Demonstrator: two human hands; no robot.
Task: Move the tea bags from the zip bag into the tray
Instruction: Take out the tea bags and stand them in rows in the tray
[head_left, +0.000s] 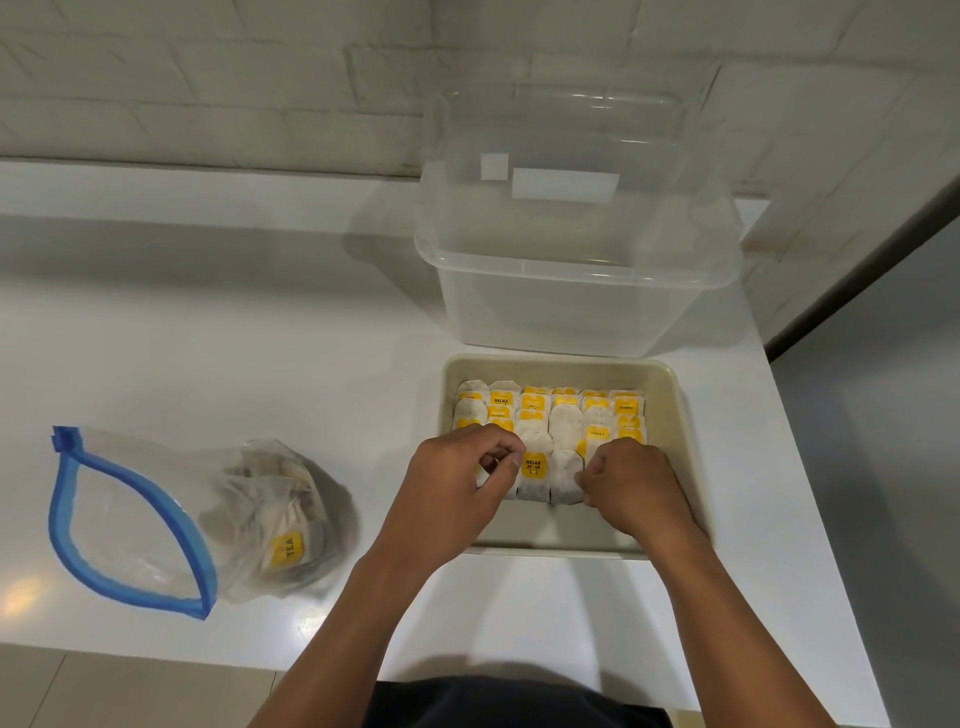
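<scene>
Both hands work inside the beige tray (680, 447) at centre right: the left hand (457, 478) pinches a tea bag (485, 475), the right hand (631, 486) curls its fingertips onto the front row of tea bags (550, 475). The blue-zippered zip bag (156, 519) lies open at lower left.

We saw a broad stretch of the white surface (260, 322) lying bare between the zip bag (171, 519) on the left and the tray (685, 431) on the right, wide enough for hands to cross. Just behind the tray stood a clear plastic bin (571, 291), closing off its far side. The tea bags (550, 415) filled the tray's far and middle rows; a bare strip remained along its near wall. Both hands, the left hand (457, 483) and the right hand (634, 483), sat over the nearest row. The bag's blue-edged mouth gaped open toward the near left.
</scene>
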